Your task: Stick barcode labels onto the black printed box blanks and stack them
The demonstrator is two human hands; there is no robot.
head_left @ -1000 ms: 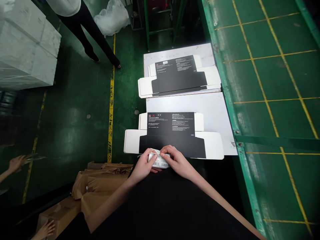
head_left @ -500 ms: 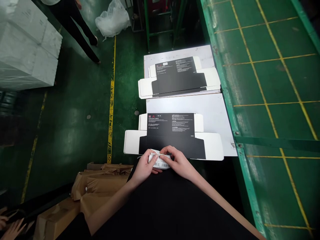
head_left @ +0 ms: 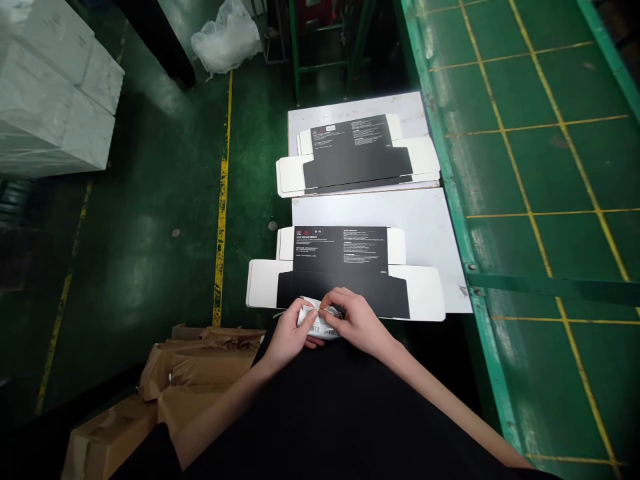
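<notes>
My left hand (head_left: 290,331) is wrapped round a small white packet (head_left: 320,325) printed with barcodes, its thumb on the top face. The fingertips of my right hand (head_left: 350,313) pinch the same packet at its upper edge. Just beyond my hands, a flat black-and-white carton blank (head_left: 340,250) lies on the nearer white board (head_left: 430,233). Farther off, a second pile of such blanks (head_left: 360,147) rests on another white board (head_left: 400,105).
Brown cardboard boxes (head_left: 210,370) stand at the lower left. A green surface with yellow lines (head_left: 540,167) runs along the right. White wrapped blocks (head_left: 55,93), a clear plastic bag (head_left: 227,40) and a person's dark-clothed leg (head_left: 163,40) are at the upper left.
The right fingertips have shifted slightly on the packet, whose top looks more creased. The person at the upper left has moved, and another person's hands at the lower left are out of view.
</notes>
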